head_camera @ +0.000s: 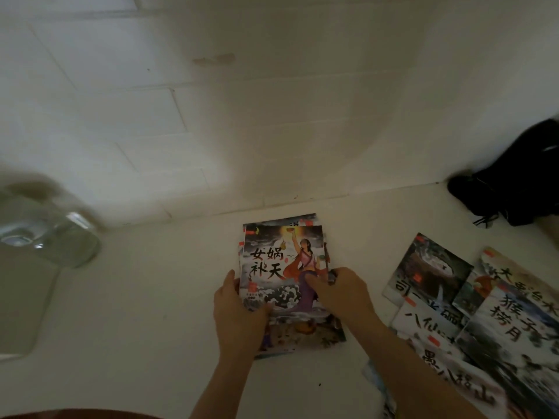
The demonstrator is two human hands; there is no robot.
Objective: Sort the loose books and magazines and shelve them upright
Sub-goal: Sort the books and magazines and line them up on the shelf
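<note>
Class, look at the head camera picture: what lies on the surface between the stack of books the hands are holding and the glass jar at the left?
Nothing: in the head view the stretch between the stack and the glass jar is bare pale surface.

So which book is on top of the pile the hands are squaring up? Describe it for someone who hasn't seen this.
Start at the line where the tiled wall meets the pale floor; a pile of thin picture books lies just below it, held between the left hand and right hand. The top book shows a long-haired figure raising a glowing bowl over waves, unlike the loose books spread rightward.
</note>
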